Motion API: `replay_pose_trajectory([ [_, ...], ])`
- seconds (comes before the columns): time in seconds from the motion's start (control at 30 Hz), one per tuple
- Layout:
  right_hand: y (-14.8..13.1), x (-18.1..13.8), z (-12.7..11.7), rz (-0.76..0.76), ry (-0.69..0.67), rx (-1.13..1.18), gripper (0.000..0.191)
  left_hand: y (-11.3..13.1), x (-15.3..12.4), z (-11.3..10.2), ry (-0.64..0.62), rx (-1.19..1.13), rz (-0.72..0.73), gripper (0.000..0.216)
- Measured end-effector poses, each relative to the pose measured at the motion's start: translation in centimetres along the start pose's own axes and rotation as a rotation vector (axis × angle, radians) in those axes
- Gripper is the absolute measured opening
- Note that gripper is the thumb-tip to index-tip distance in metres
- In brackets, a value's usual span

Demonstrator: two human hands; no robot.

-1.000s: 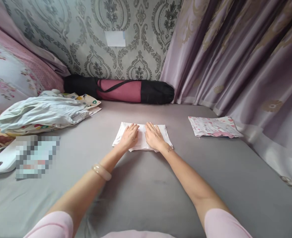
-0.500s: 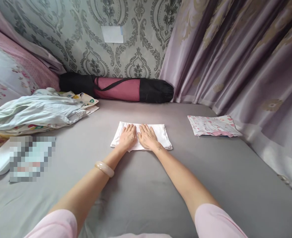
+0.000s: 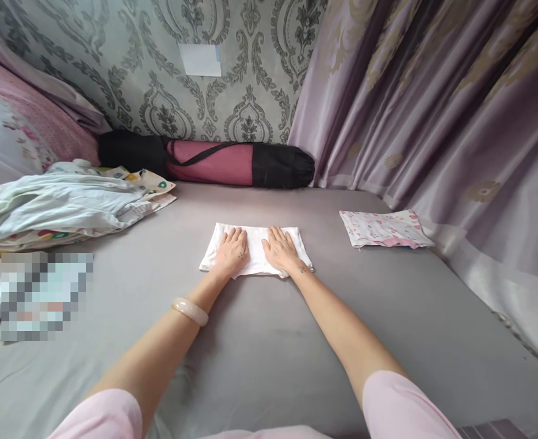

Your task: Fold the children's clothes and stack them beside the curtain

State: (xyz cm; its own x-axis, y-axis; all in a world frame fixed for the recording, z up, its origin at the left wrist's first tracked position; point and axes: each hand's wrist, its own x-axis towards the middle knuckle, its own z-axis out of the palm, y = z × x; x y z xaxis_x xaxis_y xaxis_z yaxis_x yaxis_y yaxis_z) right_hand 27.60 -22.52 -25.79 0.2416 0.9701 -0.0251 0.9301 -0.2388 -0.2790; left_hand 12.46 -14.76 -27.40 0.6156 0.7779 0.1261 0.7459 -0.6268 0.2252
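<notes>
Left hand (image 3: 231,250) & right hand (image 3: 280,250) lay flat, gripping nothing, abreast on white cloth (image 3: 254,242), its long axis L-R

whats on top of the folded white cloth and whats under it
Both hands lie flat on the white cloth: left hand, right hand. It rests on the grey bed sheet; what lies inside its folds is covered.

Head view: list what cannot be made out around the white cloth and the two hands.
White cloth: head view; parts hidden under the flat left hand and right hand.
Blurred patch: head view; pixelated, contents unreadable.
Pile of clothes: head view; cut off by the left edge.
Patterned cloth: head view; print too small to tell.
</notes>
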Motion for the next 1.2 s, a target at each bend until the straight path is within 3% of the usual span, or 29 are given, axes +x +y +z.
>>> replay_pose_trajectory([
  [0.23,1.3,-0.6,-0.2,0.091,0.057,-0.048,0.062,-0.3,0.3,0.4,0.02,-0.014,0.008,0.049],
  [0.43,2.3,-0.7,-1.0,0.093,-0.035,-0.022,0.063,-0.2,0.2,0.3,0.003,-0.023,0.006,0.05],
  [0.53,3.2,-1.3,-1.4,0.136,0.009,-0.025,0.063,-0.2,0.2,0.2,-0.005,-0.02,0.009,0.051],
  [0.8,4.2,-1.9,-0.7,0.153,0.024,-0.027,0.062,-0.5,0.4,0.0,-0.03,-0.009,0.007,0.049],
  [1.0,4.3,-1.7,-0.7,0.145,0.031,-0.027,0.061,3.7,0.1,-1.0,0.015,0.054,0.041,0.052],
  [1.1,4.4,-1.6,-0.5,0.152,0.031,-0.042,0.061,5.7,0.2,-0.2,0.019,0.059,0.064,0.057],
  [1.2,4.4,-1.5,-0.4,0.159,0.022,-0.052,0.061,6.1,0.5,0.8,-0.055,0.073,0.036,0.062],
])
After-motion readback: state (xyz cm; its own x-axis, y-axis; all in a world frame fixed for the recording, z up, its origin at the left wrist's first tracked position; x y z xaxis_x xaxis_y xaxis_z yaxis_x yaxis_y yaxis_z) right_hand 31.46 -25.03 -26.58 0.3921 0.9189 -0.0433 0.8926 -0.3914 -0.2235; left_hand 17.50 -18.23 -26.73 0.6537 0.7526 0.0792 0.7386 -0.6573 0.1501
